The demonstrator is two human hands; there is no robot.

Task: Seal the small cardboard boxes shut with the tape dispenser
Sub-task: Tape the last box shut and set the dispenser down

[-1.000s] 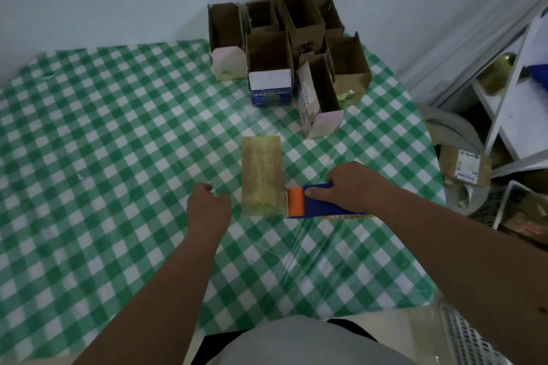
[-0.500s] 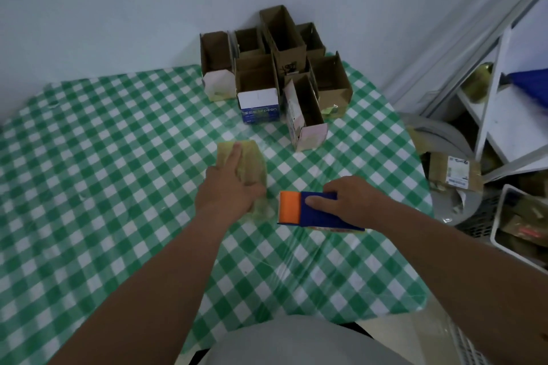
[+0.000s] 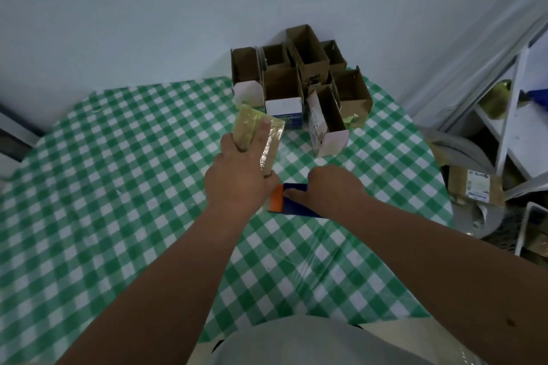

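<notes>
The left hand (image 3: pixel 237 178) is gripping a taped box (image 3: pixel 257 135), a small closed carton wrapped in glossy yellowish tape. Its grip is curled round the near end of the box, with 1 finger lying along the top face and the thumb side hidden under the carton. The box is tilting up and away from the grip, its far end raised off the counter (image 3: pixel 118 187), which is wearing a green and white checked cloth.

Just right of that grip, the right hand (image 3: pixel 332 190) is resting on the tape dispenser (image 3: pixel 289 198), a dark blue body with an orange end pointing toward the left hand. Its fingers are curling over the top of the dispenser, the index finger lying along the blue part, so this grip is closed on the tool. The dispenser is sitting on the counter, almost touching the left hand; whether they are actually touching I cannot tell.

Beyond both grips, at the far edge of the counter against the wall, a cluster of open cardboard boxes (image 3: pixel 299 68) is standing with flaps up and brown insides showing, at least 7 of them. 1 open box (image 3: pixel 326 124) with a pink end flap is lying closest, ahead of the right grip. A white and blue carton (image 3: pixel 284 112) is sitting just past the far end of the taped box.

To the right of the right grip, off the counter, a white shelf frame (image 3: pixel 510 115) and a labelled parcel (image 3: pixel 474 187) are lying on the floor side.
</notes>
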